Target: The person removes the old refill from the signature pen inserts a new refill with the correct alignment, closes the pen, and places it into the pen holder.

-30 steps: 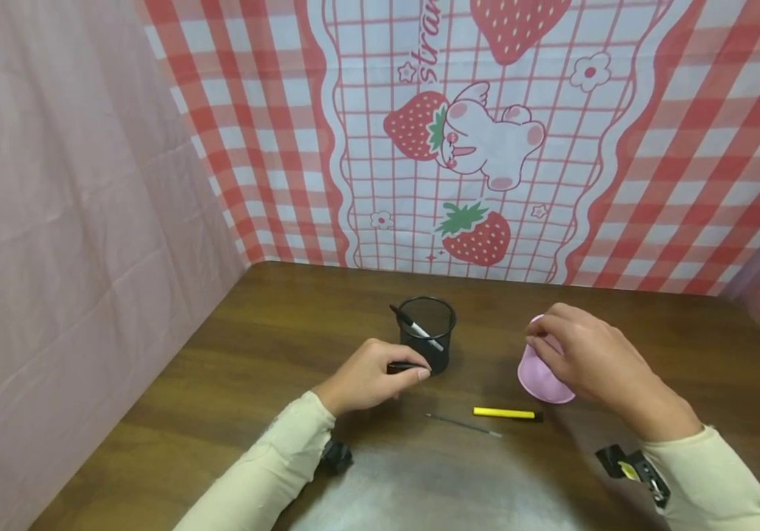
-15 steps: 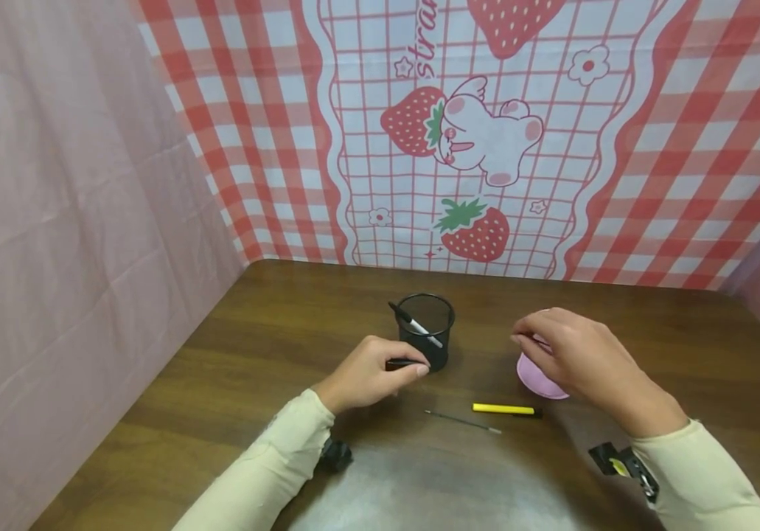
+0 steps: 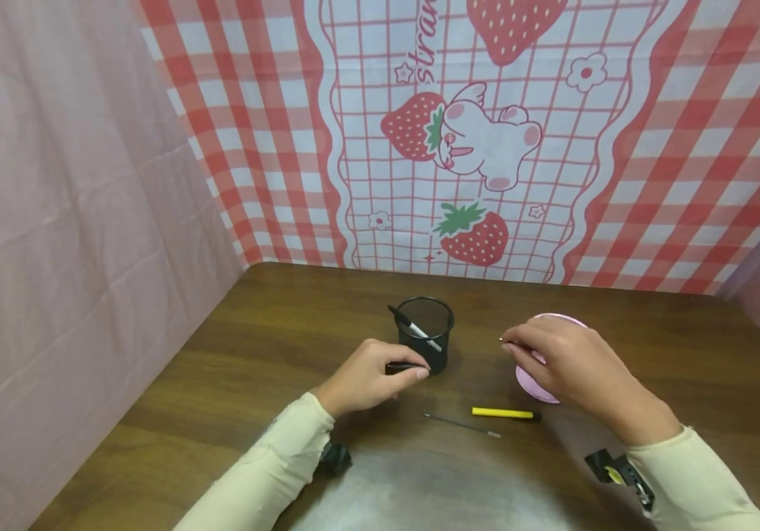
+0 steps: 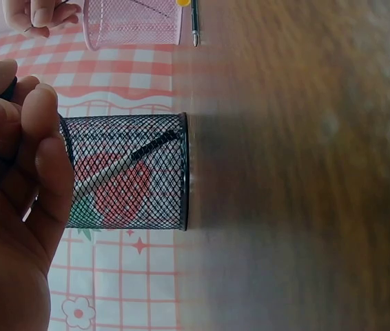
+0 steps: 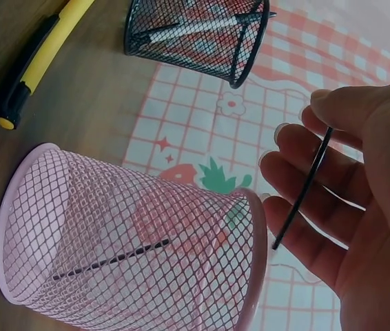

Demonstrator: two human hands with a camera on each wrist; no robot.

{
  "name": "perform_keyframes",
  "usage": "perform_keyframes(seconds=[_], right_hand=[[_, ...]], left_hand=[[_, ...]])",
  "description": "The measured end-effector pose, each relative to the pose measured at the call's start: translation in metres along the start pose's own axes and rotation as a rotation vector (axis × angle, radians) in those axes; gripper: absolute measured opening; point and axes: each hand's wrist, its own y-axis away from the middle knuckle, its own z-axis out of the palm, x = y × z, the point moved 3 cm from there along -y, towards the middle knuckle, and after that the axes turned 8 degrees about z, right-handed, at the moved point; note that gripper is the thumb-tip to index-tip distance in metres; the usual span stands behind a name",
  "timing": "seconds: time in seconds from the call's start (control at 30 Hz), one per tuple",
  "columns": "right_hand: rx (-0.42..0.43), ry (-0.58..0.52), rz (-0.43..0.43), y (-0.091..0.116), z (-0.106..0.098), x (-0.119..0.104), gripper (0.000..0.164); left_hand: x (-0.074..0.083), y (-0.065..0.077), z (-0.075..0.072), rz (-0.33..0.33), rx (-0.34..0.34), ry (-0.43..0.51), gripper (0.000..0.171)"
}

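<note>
While the left hand pinches a slim black pen between thumb and fingers, just in front of an upright black mesh cup, the right hand pinches a thin dark rod between thumb and fingertip, its other fingers loosely curved. That rod is near the mouth of an upright pink mesh cup, where another thin dark stick leans inside. Whether the left hand touches the black cup, I cannot tell. A black-and-white marker slants in the black cup, one end poking past the rim. On the brown wooden table, between the forearms, lie a yellow pen with a black end and, just beside it, a thin refill. Behind hangs a red-and-white checked cloth printed with strawberries.
</note>
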Motion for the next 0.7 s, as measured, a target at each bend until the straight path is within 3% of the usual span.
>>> perform_keyframes(seconds=[0.4,0.6,0.7], right_hand=[[0.078,-0.028,-0.108,-0.0011,-0.0015,-0.0080,0.047],[0.081,-0.016,-0.072,-0.0012,-0.0006,-0.0086,0.050],[0.052,-0.039,-0.043,0.0000,0.0010,-0.0077,0.041]], left_hand=[[-0.0015,-0.0010,0.0006,0.008,0.004,0.010,0.019],[-0.0005,-0.0014,0.0005,0.006,0.006,0.007,0.019],[-0.0003,-0.0010,0.0008,0.003,0.008,0.007,0.018]])
